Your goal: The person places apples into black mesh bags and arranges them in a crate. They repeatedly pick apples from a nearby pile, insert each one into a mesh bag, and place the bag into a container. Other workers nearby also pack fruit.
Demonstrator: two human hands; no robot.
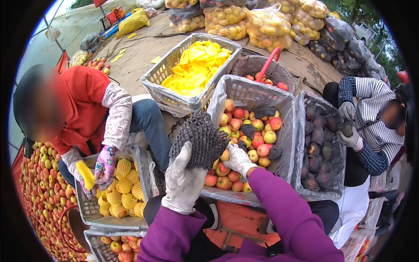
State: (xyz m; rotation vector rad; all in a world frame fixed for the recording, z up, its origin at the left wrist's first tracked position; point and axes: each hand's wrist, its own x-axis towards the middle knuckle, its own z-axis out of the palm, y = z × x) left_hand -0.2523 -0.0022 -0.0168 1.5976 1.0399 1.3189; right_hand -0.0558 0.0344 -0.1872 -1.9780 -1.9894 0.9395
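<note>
My left hand (181, 181), in a white glove, grips a thick bundle of dark grey foam nets (194, 139), raised over the front-left of a plastic-lined crate of red and yellow apples (264, 149). My gloved right hand (238, 160) is at the bundle's lower right, over the apples, fingers curled near the frayed net ends; what they grip is unclear. A few dark netted pieces (248, 130) lie among the apples. To the right stands a crate of apples in dark nets (314, 161); to the left, one of apples in yellow nets (124, 187).
A crate of yellow foam nets (194, 65) and a basket with a red handle (273, 52) stand behind. Co-workers sit left (87, 96) and right (366, 113), handling nets. Bagged fruit (266, 30) is stacked at the back; an apple pile (48, 187) lies left; another crate (111, 244) is lower left.
</note>
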